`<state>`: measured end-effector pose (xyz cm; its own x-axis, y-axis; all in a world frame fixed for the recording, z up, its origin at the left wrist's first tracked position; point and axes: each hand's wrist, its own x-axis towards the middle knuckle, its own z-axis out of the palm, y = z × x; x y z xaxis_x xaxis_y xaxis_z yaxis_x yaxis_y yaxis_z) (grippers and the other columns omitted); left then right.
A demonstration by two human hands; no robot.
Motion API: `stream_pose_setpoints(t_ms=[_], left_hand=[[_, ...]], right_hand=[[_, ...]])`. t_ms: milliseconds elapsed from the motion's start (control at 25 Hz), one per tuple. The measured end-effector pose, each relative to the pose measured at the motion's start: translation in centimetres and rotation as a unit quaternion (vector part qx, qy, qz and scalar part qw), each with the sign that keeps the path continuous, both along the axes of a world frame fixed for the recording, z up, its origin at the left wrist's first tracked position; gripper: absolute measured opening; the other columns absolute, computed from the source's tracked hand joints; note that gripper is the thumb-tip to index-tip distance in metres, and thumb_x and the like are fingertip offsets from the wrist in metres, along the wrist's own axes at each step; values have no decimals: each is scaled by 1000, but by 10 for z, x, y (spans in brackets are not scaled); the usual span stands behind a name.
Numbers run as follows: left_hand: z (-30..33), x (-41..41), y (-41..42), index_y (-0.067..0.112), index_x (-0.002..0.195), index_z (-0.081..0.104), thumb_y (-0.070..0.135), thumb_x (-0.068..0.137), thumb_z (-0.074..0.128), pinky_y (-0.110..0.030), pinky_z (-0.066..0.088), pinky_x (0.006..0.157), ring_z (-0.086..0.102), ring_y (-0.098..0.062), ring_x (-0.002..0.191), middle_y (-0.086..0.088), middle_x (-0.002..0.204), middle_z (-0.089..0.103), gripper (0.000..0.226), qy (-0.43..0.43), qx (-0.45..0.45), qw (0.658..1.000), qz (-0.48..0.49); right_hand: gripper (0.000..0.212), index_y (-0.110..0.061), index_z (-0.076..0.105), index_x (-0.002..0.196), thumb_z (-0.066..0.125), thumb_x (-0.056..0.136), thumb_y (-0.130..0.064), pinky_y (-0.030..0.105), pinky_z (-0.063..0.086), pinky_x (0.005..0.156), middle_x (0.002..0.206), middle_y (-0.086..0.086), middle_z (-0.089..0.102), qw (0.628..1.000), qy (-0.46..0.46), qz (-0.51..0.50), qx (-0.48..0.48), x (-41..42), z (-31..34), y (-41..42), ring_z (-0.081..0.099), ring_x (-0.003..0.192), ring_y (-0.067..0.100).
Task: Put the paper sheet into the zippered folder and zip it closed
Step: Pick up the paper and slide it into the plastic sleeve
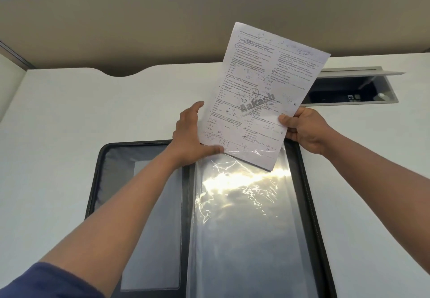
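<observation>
The right hand (302,130) pinches the paper sheet (263,97) at its right edge, thumb on the front; the left hand (190,137) grips the lower-left corner. The sheet – light, floppy, easily creased – stands tilted, its bottom edge entering the glossy clear sleeve (244,204) of the open zippered folder (100,158) – slick plastic likely to cling

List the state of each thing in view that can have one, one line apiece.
paper sheet: held up over the folder, bottom edge slipped into the clear sleeve
folder: unzipped, lying open flat on the desk
clear sleeve: shiny, top edge held open
left hand: pinching the sheet's lower left corner
right hand: gripping the sheet's right edge
desk hatch: lid raised
</observation>
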<state>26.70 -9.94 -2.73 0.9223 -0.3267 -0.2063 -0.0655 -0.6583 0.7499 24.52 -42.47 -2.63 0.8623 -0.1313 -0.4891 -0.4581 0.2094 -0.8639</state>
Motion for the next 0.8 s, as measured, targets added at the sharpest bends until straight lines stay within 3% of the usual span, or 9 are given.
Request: stream_pose_setpoints(t_ms=[80,240,360,440,480,560,640,720,800], left_hand=[[-8,-13,0,50,149,1,63,45,90,-49,27,114,24,-21,142,12,155,14,137,-41,45,997,-49],[-24,-29,-5,46,152,1,68,52,85,-54,22,117,20,-22,144,7,158,11,132,-94,44,994,-27],[-28,-33,-9,43,154,3,71,55,83,-50,19,119,18,-20,146,4,160,13,129,-101,39,994,-3],[-25,-33,-9,41,154,6,68,58,84,-41,24,117,26,-16,143,7,158,23,127,-64,19,998,19],[-22,-30,-9,39,155,11,64,64,84,-34,32,113,36,-8,137,9,152,35,119,-30,-8,999,39],[-15,-20,-9,29,151,34,49,86,74,-25,47,100,55,9,111,19,125,58,78,35,-81,992,86],[-6,-3,-7,24,130,59,28,101,58,-28,53,93,65,2,99,19,105,70,29,95,-144,976,133],[1,12,-5,21,111,69,12,103,52,-32,58,86,71,-16,98,5,105,76,21,145,-163,966,137],[6,22,-3,18,104,71,5,102,50,-31,57,87,71,-20,98,-3,108,76,25,177,-127,972,91]], right_hand=[[21,-12,71,110,63,96,0,31,63,69,107,0,80,1000,0,-5,4,-1,-2,1,77,94,21],[20,-11,71,110,64,96,0,31,63,68,107,1,80,1000,8,-4,-1,-4,-5,2,77,94,22],[19,-13,72,107,64,95,0,30,63,66,105,0,80,1000,10,-2,-10,-4,-3,1,78,93,21],[20,-15,72,107,65,95,-1,31,63,67,105,-2,80,1000,7,4,-20,-2,0,-3,77,93,20],[20,-15,72,107,64,96,-1,31,63,67,105,-3,80,1000,5,9,-23,-1,2,-4,77,93,20],[21,-16,72,107,63,96,0,31,63,67,103,-4,81,1000,2,16,-24,0,3,-6,77,93,20],[21,-16,72,107,63,96,-1,31,63,66,103,-3,81,1000,6,18,-21,0,2,-5,77,93,20],[21,-15,72,109,64,96,-1,31,63,67,106,-1,80,1000,15,21,-14,-1,-1,-5,77,94,21],[21,-15,71,111,63,96,-2,31,63,68,108,-1,80,999,20,30,-5,-3,-3,-6,77,96,22]])
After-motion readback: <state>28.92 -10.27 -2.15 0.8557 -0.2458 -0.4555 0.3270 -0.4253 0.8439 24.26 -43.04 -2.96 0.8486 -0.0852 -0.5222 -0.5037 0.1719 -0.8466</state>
